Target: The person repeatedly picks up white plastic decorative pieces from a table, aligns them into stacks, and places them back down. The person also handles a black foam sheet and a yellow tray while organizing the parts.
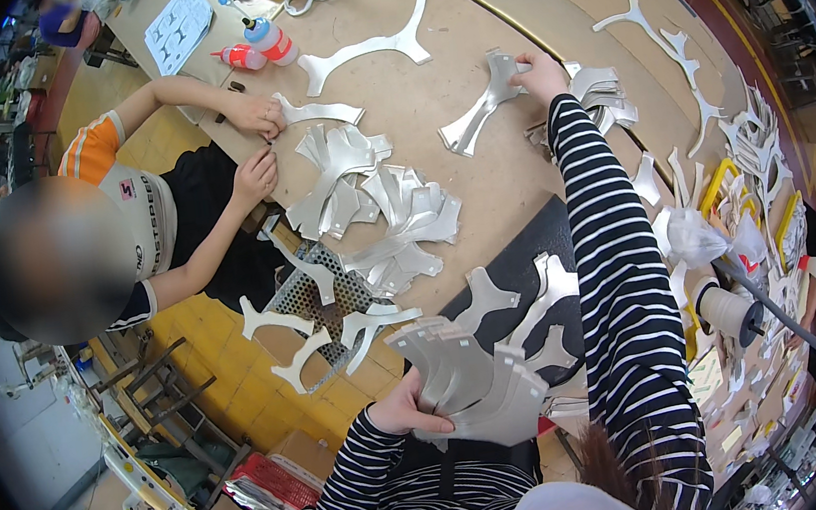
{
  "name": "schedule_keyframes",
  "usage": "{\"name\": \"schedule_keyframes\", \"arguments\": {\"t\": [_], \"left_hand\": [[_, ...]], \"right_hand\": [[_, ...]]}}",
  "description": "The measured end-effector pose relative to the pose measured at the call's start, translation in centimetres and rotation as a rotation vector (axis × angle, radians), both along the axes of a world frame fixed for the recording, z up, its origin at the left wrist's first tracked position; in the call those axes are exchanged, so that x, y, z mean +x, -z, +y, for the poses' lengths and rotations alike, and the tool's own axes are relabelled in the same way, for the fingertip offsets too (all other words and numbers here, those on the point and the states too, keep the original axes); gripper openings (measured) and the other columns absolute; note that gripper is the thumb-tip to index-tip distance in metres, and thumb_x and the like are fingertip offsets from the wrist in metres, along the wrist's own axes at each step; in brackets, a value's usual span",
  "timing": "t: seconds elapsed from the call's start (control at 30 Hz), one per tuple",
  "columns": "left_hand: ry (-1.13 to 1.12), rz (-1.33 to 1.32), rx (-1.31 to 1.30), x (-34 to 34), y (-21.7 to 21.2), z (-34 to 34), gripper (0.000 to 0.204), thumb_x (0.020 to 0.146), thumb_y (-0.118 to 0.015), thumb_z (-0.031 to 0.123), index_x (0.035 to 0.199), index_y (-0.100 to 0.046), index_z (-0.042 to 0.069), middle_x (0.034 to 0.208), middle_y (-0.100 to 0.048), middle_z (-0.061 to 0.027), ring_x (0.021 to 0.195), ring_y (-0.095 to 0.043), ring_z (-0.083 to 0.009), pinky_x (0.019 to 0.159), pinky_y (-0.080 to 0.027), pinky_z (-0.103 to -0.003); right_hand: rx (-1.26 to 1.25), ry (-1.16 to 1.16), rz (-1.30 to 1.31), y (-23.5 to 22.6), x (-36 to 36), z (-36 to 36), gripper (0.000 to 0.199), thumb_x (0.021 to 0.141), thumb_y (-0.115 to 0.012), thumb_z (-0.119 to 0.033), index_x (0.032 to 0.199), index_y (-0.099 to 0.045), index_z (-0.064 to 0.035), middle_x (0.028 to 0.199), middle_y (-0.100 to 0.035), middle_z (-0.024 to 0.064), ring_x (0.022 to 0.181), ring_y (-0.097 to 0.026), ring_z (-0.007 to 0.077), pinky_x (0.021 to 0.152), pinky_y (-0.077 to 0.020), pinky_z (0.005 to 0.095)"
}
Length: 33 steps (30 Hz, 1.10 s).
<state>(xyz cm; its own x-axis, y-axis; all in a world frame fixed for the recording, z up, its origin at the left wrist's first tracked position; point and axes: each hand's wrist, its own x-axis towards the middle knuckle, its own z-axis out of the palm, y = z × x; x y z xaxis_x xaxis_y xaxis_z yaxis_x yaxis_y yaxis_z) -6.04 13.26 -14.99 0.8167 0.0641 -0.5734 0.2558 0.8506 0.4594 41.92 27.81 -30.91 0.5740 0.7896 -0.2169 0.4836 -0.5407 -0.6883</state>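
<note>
Low and close to my body, my left hand (407, 408) grips a fanned stack of silver-grey cut pieces (479, 388), thumb on top. My right arm reaches far across the table, where my right hand (542, 78) pinches the narrow end of a small bundle of silver cut pieces (483, 103). More silver pieces (601, 97) lie beside and partly behind my right wrist. Loose branched pieces (482, 299) rest on a dark mat (551, 229) between my arms. A large heap of silver pieces (409, 217) sits on the table left of my right hand.
Across the table's left side, a co-worker's hands (254, 116) handle a curved silver piece (321, 112). Two bottles (271, 41), a printed sheet (173, 30) and a perforated metal surface (310, 291) are near. A thread cone (726, 309) and yellow trays (719, 187) stand right.
</note>
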Motion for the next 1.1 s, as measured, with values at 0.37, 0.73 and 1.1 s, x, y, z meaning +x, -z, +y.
{"name": "schedule_keyframes", "arguments": {"t": [0.37,0.73,1.1], "left_hand": [[-0.373,0.156,0.367,4.5,-0.3,-0.2,0.098,0.071,-0.073,-0.007,0.147,-0.012,0.005,0.139,-0.036,-0.0088,0.127,-0.039,-0.0203,0.106,-0.034,-0.035],[-0.240,0.251,0.375,3.7,-0.3,-7.9,0.090,0.069,-0.069,-0.013,0.144,-0.023,0.006,0.131,-0.046,-0.0075,0.119,-0.048,-0.0197,0.101,-0.041,-0.035],[0.001,0.380,0.259,1.2,1.3,-15.4,0.067,0.077,-0.063,-0.008,0.136,-0.034,0.006,0.123,-0.054,-0.0103,0.105,-0.059,-0.0209,0.086,-0.051,-0.035]], "right_hand": [[0.238,-0.133,0.390,-10.9,-10.3,-13.8,0.031,0.091,-0.060,-0.019,0.116,-0.060,-0.0004,0.101,-0.065,0.0066,0.095,-0.060,0.0112,0.088,-0.0446,0.0236],[0.280,0.384,1.198,-15.6,-27.5,-34.2,0.043,0.087,-0.064,-0.001,0.127,-0.050,0.0035,0.105,-0.062,0.0031,0.094,-0.057,0.0051,0.080,-0.0473,0.0204],[0.303,0.693,1.077,-13.4,-34.7,-44.3,0.033,0.088,-0.063,-0.001,0.120,-0.054,0.0055,0.098,-0.064,0.0015,0.084,-0.058,0.0049,0.073,-0.0482,0.0203]]}}
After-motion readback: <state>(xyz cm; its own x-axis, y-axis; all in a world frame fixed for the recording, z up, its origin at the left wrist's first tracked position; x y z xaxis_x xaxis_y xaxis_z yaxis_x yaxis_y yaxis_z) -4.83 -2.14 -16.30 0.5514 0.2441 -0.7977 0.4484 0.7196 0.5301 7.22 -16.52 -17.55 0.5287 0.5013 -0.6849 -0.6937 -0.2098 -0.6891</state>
